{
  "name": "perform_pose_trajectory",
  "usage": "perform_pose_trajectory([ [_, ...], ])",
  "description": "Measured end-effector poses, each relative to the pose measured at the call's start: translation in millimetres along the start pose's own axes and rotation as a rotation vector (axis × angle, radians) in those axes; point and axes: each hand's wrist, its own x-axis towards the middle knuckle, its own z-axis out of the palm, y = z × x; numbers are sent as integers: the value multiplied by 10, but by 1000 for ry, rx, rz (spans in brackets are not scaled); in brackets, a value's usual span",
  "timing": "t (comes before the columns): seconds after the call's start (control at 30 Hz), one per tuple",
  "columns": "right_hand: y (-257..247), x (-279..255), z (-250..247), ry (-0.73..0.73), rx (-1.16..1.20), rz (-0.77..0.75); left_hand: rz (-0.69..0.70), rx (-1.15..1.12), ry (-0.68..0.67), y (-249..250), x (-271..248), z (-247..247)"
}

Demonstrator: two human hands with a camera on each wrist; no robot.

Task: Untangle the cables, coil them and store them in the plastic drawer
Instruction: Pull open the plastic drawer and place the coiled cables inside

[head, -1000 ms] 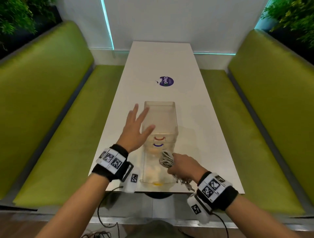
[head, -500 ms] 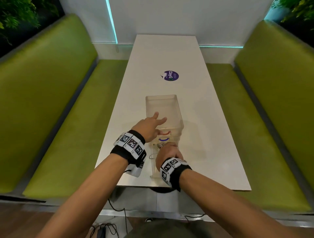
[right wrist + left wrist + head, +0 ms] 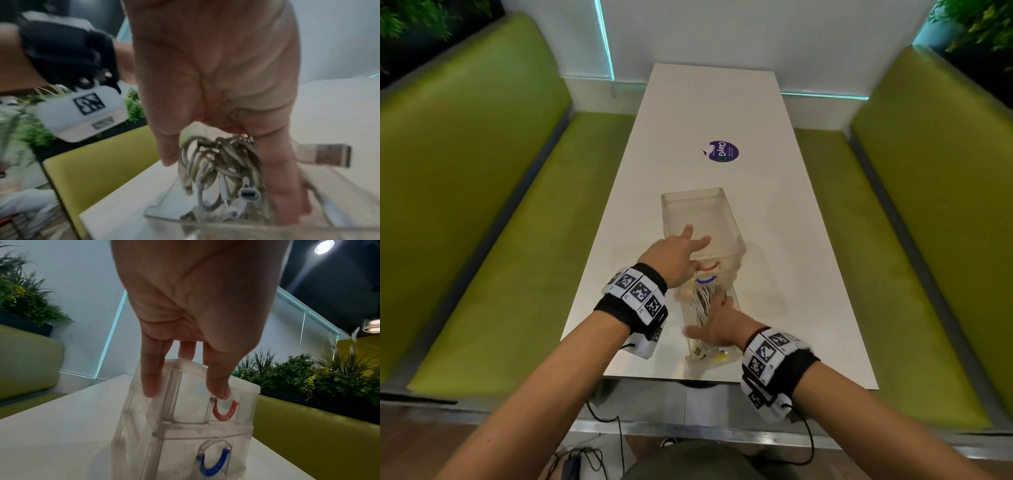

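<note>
My right hand (image 3: 717,327) holds the cables (image 3: 218,164) low in the open bottom drawer (image 3: 690,330), my flat left hand (image 3: 676,255) steadies the box (image 3: 700,212), but loops might spring out.

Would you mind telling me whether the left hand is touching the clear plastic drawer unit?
Touching. In the left wrist view the left hand lies on the drawer unit, one fingertip pressed on its front face just above the red handle.

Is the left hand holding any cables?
No, the left hand rests with straight fingers on top of the clear drawer unit.
</note>
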Motion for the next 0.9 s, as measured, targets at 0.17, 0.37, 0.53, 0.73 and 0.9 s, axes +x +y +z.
perform_pose_trajectory([
  [0.17, 18, -257, 174, 350, -448, -80, 0, -22, 2, -1, -5, -3],
  [0.37, 192, -184, 459, 279, -344, -153, -3, -27, -1, -12, 6, 5],
  [0.53, 160, -257, 499, 320, -232, -209, -8, -25, -2, -3, 8, 5],
  [0.73, 22, -225, 412, 303, -119, -211, -10, -18, -14, 7, -7, -19],
  [0.9, 124, -208, 292, 159, -77, -257, -7, -21, -7, -3, -9, -14],
])
